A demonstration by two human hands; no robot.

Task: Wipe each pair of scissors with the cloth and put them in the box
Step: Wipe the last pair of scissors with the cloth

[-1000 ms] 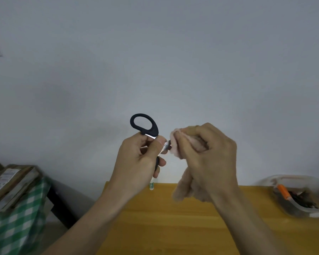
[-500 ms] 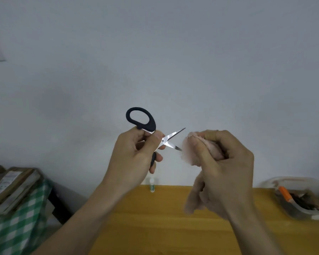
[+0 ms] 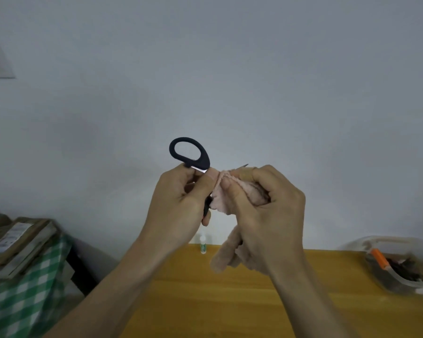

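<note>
Half a second ago the blades were standing bare and apart from the cloth; now the right hand (image 3: 261, 211) is pressing the pink cloth (image 3: 232, 191) over them again, so only a blade tip is peeking out above it. Going left to right from the scissors (image 3: 193, 157): a stack of cardboard packages (image 3: 15, 240) is lying on a green checked cover, well to their left. The left hand (image 3: 181, 203) is gripping the scissors at the black handles, one loop sticking up above the thumb, all held high over the wooden surface (image 3: 230, 301). The right hand is pinching the cloth around the blades, its tail hanging down. A small green-labelled tube (image 3: 203, 245) is standing below them. The clear box (image 3: 396, 264), already holding some items, is sitting far to their right. Wiping well likely means drawing the cloth from pivot to tip, fingers kept behind the edges.
</note>
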